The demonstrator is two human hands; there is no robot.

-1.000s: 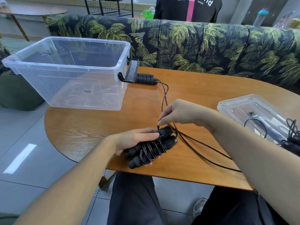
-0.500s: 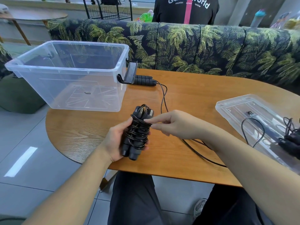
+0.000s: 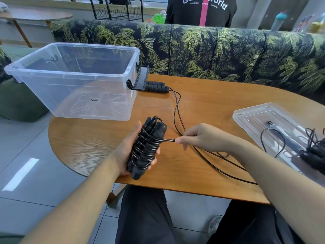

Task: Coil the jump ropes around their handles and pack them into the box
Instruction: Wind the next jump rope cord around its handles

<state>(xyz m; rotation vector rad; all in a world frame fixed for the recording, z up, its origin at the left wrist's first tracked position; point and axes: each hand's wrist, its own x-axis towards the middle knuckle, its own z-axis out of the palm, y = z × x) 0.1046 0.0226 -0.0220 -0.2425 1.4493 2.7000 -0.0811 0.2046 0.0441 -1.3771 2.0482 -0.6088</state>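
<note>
The coiling step is judged to be in hand, and nearly finished for the first jump rope. The paired handles (image 3: 146, 148), already wound with many turns of black cord, are gripped upright in the left hand (image 3: 125, 152), just above the near edge of the bench (image 3: 202, 106). A short taut length of cord (image 3: 168, 140) is pinched at its 3 o'clock side between the fingers (image 3: 178, 140) of the right hand (image 3: 202, 138), which lies just beside the bundle. Whether any slack of this cord remains cannot be told.

The next move is judged to call for the end to be tucked under a turn, and the bundle to be carried to the clear box (image 3: 73, 80) at 11 o'clock, in which no rope is seen yet.

A second rope (image 3: 156, 86) is left beside the box at 12 o'clock, its cord trailing loose across the bench. More black rope is seen on the lid (image 3: 255, 117) at 3 o'clock.
</note>
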